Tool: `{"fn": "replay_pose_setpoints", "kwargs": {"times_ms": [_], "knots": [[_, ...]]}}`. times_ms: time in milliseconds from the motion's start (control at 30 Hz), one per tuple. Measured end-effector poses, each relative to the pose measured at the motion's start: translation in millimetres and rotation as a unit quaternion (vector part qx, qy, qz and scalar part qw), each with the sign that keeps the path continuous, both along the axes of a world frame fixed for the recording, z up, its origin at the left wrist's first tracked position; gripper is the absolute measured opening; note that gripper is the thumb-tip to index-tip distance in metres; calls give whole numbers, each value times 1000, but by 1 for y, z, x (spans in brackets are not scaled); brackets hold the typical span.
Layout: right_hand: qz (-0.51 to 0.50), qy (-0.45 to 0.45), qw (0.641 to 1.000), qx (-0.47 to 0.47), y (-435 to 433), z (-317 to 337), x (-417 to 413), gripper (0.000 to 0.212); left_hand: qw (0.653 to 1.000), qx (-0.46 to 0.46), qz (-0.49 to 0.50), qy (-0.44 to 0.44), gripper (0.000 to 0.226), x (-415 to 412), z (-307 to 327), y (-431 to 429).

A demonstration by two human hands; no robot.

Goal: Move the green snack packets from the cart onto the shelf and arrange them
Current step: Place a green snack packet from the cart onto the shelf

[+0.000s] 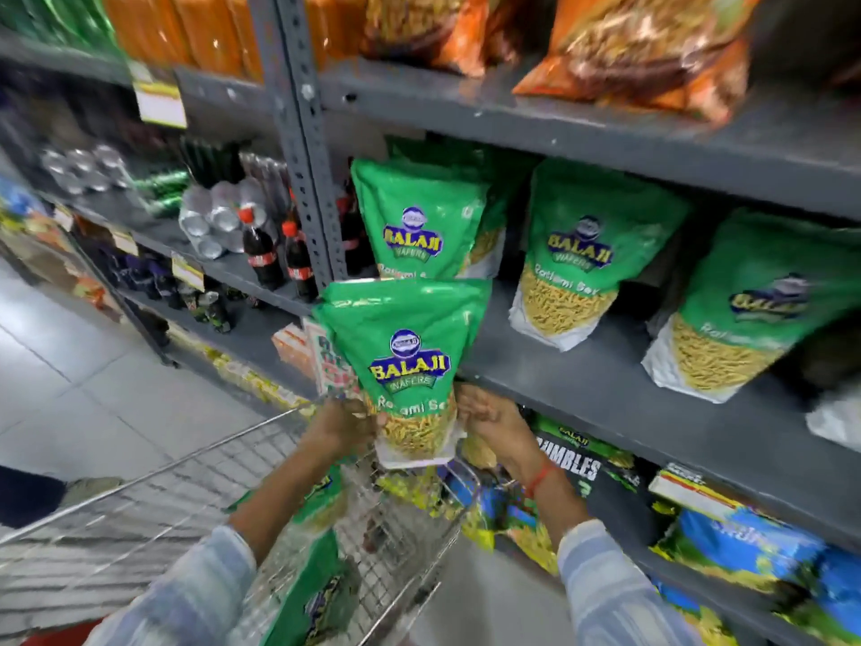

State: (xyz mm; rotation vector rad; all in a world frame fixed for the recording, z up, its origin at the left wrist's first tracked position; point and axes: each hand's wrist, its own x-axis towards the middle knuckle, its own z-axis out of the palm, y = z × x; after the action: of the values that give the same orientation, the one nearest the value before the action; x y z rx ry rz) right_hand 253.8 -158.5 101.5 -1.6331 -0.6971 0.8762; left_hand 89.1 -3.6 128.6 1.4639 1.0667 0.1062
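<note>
- Packet [404, 366] is up in the air above the cart [396, 543], just in front of the shelf [605, 394] edge, upright.
- Left hand [342, 424] and right hand [487, 412] both pinch its bottom corners, fingers closed on the film.
- Looks light and crinkly, soft bag, contents probably crush easily, so I'd go gentle.
- Glossy film, likely slippery; holding low by the stiffer base seam seems right.
- More green packets [577, 254] already stand on the shelf.
</note>
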Motion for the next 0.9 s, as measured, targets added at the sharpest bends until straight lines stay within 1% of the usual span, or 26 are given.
{"fn": "replay_pose_setpoints", "kwargs": {"times_ms": [33,100,133,167,200,233,267,300,333,433,467,533,600,667,733,767,800,833,900], "knots": [[-7,-6,1000,15,-4,13,10,50,993,107,-48,26,27,10,6,-2],[-46,-10,998,48,-13,34,28,46,982,164,-88,15,21,35,21,-2],[-67,-24,996,59,-18,43,36,46,977,191,-92,28,23,47,36,-8],[-87,-31,993,74,-24,51,43,47,982,175,-70,8,20,59,39,-10],[-107,-32,990,89,-28,57,50,48,983,169,-61,-23,5,70,47,-15],[-127,-27,986,104,-33,63,55,48,980,182,-72,-34,19,82,53,-17],[-150,-22,982,114,-36,66,62,48,979,177,-88,-42,37,95,62,-20],[-171,-19,978,122,-39,68,70,48,977,180,-102,-50,46,111,67,-22],[-193,-17,973,128,-40,68,78,47,975,185,-119,-45,48,125,73,-25],[-252,-6,960,124,-41,58,101,47,959,226,-169,-23,43,158,74,-25],[-262,-8,958,115,-41,54,106,48,961,218,-168,-26,40,166,71,-25],[-265,-14,959,100,-42,45,113,49,970,171,-166,-50,33,174,65,-29],[-261,-14,960,96,-41,41,112,49,977,130,-153,-75,34,172,60,-33],[-296,-26,948,111,-38,42,99,48,978,116,-149,-92,46,161,53,-34],[-393,-74,907,134,-34,38,76,42,976,117,-145,-112,58,139,47,-36],[-432,-99,884,150,-30,33,62,38,978,105,-136,-117,59,125,40,-36],[-447,-112,873,162,-26,25,45,35,980,106,-124,-113,56,109,29,-36],[-438,-117,876,167,-21,16,27,37,982,119,-108,-96,51,90,21,-37],[-387,-111,904,142,-7,-7,-3,39,985,142,-71,-62,44,50,-2,-35]]}}
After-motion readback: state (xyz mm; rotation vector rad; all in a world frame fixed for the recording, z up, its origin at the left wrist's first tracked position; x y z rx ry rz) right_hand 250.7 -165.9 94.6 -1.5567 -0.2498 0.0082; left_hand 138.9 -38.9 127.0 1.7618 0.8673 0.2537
